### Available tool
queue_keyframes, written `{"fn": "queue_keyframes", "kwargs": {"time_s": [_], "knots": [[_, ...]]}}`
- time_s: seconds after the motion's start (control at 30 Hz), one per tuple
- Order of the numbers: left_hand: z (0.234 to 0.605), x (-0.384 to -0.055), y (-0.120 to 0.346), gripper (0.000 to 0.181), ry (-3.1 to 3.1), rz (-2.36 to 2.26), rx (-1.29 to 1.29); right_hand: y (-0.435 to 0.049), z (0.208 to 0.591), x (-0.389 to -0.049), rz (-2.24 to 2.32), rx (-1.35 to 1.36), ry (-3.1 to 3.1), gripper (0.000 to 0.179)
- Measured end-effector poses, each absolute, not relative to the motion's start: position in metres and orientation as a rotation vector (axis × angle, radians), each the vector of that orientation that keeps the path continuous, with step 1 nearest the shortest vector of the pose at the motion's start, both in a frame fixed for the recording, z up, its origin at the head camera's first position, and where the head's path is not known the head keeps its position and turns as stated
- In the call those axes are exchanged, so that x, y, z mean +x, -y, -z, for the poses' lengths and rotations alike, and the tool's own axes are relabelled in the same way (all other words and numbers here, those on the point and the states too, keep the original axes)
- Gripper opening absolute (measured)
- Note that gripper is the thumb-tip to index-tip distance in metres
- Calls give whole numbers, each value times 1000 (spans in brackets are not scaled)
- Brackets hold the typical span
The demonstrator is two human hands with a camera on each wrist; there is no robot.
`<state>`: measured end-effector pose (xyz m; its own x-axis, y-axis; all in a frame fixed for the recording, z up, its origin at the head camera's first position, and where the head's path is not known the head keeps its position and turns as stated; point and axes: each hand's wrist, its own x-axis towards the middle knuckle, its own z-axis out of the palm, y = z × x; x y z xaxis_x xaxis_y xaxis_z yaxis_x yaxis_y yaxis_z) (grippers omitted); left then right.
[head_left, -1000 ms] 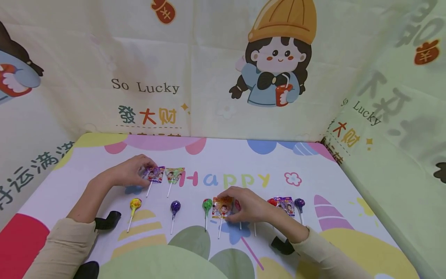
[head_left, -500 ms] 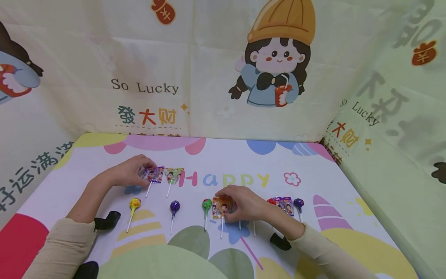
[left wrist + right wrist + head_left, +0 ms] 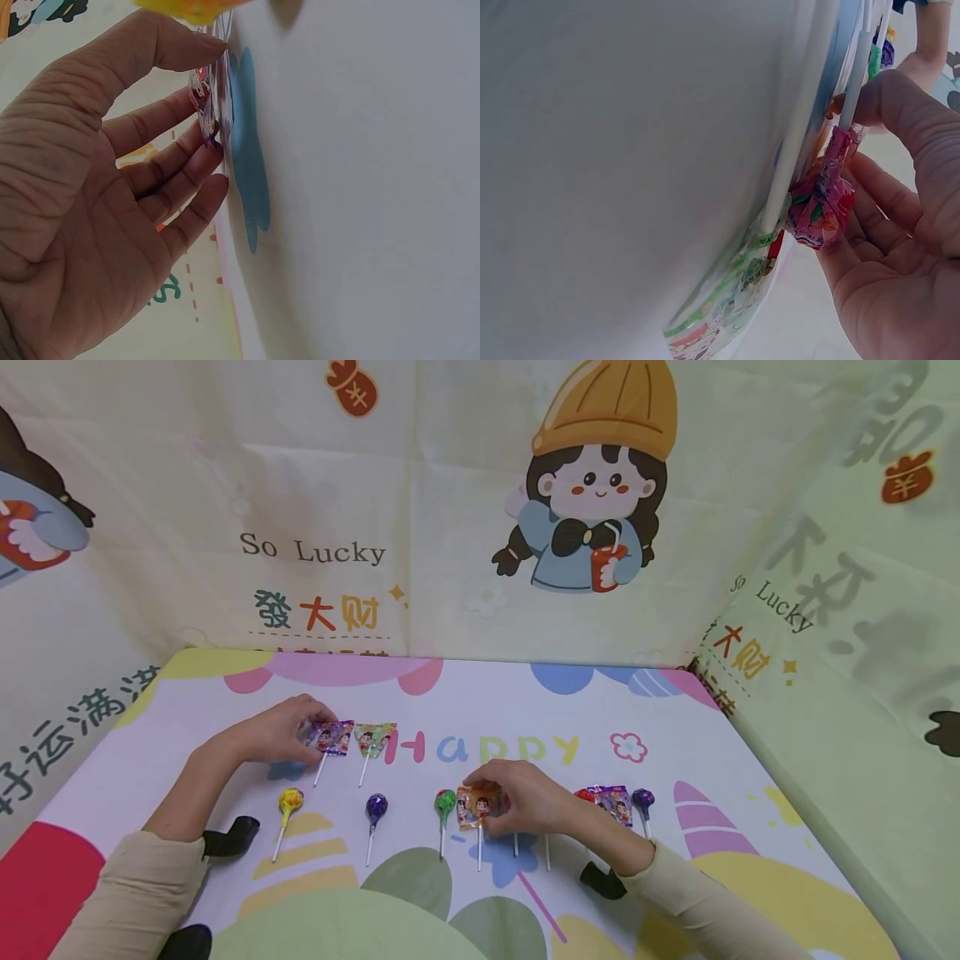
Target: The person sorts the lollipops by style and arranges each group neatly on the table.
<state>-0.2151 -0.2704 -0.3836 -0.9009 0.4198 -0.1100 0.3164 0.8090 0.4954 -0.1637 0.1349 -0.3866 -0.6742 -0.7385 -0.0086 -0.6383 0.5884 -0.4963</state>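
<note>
My left hand point(image 3: 288, 732) pinches the left edge of a purple-wrapped lollipop point(image 3: 335, 737) at the back left of the table. Thumb and fingertips meet its clear wrapper point(image 3: 208, 105) in the left wrist view. A green-wrapped lollipop point(image 3: 374, 738) lies just right of it. My right hand point(image 3: 528, 799) holds an orange-wrapped lollipop point(image 3: 474, 808) by its right side, in the front row. Beside that hand, the right wrist view shows a pink lollipop point(image 3: 821, 214) and a clear-and-green wrapper point(image 3: 731, 296), both mostly hidden by the hand in the head view.
The front row also has a yellow lollipop point(image 3: 289, 802), a dark purple one point(image 3: 376, 808) and a green one point(image 3: 445, 804). Further right lie a purple packet point(image 3: 615, 803) and another dark purple lollipop point(image 3: 642, 799). A printed cloth wall point(image 3: 442, 527) stands behind the table point(image 3: 465, 710).
The orange-wrapped lollipop has turned slightly, its stick end swinging a little right until it points straight toward me. My left hand and the purple-wrapped lollipop have stayed in place.
</note>
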Motion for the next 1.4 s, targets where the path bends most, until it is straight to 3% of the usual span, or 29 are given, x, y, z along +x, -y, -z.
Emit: {"fn": "queue_keyframes", "kwargs": {"time_s": [0.33, 1.4], "knots": [[386, -215, 271, 58, -2790, -717, 586, -136, 388, -165, 755, -1200, -2583, 41], [387, -214, 271, 58, -2806, -712, 586, -137, 372, -176, 827, -1230, -2597, 38]]}}
